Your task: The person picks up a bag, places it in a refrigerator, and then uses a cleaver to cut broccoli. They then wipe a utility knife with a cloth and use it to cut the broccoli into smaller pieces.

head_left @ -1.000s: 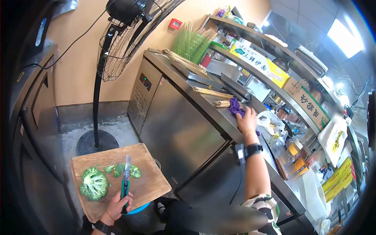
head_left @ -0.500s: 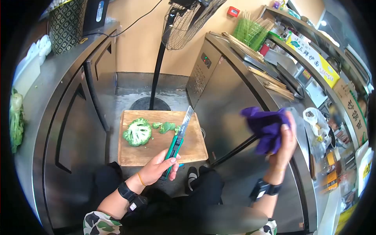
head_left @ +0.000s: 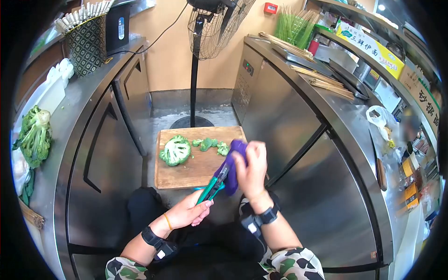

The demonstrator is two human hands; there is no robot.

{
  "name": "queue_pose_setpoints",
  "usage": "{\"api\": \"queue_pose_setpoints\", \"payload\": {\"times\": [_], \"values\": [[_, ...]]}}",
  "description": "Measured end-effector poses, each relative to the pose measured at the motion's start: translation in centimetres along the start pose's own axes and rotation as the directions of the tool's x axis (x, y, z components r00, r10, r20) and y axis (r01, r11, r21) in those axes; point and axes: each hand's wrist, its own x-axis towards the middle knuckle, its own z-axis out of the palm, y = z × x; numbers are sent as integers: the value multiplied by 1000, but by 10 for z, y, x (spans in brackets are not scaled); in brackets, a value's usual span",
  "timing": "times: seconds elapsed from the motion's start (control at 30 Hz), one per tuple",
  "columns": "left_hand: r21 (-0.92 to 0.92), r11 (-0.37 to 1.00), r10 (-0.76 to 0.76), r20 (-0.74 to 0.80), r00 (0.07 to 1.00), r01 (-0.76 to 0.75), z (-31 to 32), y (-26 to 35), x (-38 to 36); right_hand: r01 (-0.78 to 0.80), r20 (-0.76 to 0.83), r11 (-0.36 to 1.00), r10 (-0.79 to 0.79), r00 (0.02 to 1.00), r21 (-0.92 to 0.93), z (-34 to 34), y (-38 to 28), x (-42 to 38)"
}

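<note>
My left hand (head_left: 189, 211) is closed around the green handle of a utility knife (head_left: 213, 187), its blade angled up and to the right. A bunched purple cloth (head_left: 231, 182) is gripped in my right hand (head_left: 252, 170) and wraps over the blade, hiding most of it. Beyond both hands lies a wooden cutting board (head_left: 186, 176). A large cut broccoli head (head_left: 176, 150) rests on its left side, cut face up. Several small broccoli florets (head_left: 205, 144) sit in a row toward the board's right.
Steel counters flank me. On the left one are another broccoli head (head_left: 35, 135), a white bin (head_left: 52, 97) and a patterned container of skewers (head_left: 87, 46). A fan stand (head_left: 194, 79) rises behind the board. The right counter holds bamboo sticks (head_left: 326, 85) and a plastic bag (head_left: 380, 121).
My right hand has brought the purple cloth in from the right onto the knife blade. The view has shifted slightly, while my left hand keeps its hold on the knife.
</note>
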Motion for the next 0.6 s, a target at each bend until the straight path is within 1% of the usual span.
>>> {"api": "queue_pose_setpoints", "payload": {"times": [0.03,0.07,0.13,0.17,0.2,0.27,0.3,0.33,0.4,0.47,0.5,0.53,0.57,0.6], "values": [[71,997,-4,15,1000,3,0,-1,-1,-123,-39,988,127,991,92,4,22,6],[25,1000,-8,39,999,7,1,-1,-3,-238,-70,953,255,964,188,3,39,9],[-57,998,-6,83,997,11,-1,3,-5,-320,-109,858,391,914,402,-10,47,11],[-85,996,11,46,999,-7,-4,2,-3,-284,-131,872,361,924,398,-19,41,11],[-116,993,28,7,1000,-27,-8,0,-1,-345,-83,764,459,885,545,-27,26,9],[-158,987,12,-16,1000,-15,-10,2,3,-359,17,734,429,903,576,-46,-2,9],[-174,985,-3,-17,1000,0,-10,3,5,-124,-52,938,149,988,324,-52,-10,14],[-187,982,-23,-13,1000,20,-8,5,6,57,-27,985,-54,998,161,-49,-7,11],[-145,989,-3,18,1000,6,0,6,11,227,93,964,-240,966,136,-43,-22,8],[-120,993,-1,46,999,7,5,3,14,202,193,970,-225,955,136,-29,-25,7],[-117,993,-8,54,999,14,6,0,13,159,171,982,-176,969,104,-22,-17,8],[-114,993,-8,56,998,14,5,-2,12,114,126,988,-127,984,106,-17,-9,10],[-87,996,-7,68,998,12,2,-2,10,72,108,991,-84,991,110,-11,-1,11],[-57,998,-18,47,999,21,-1,-3,8,22,93,993,-33,995,117,-6,6,9]]}}
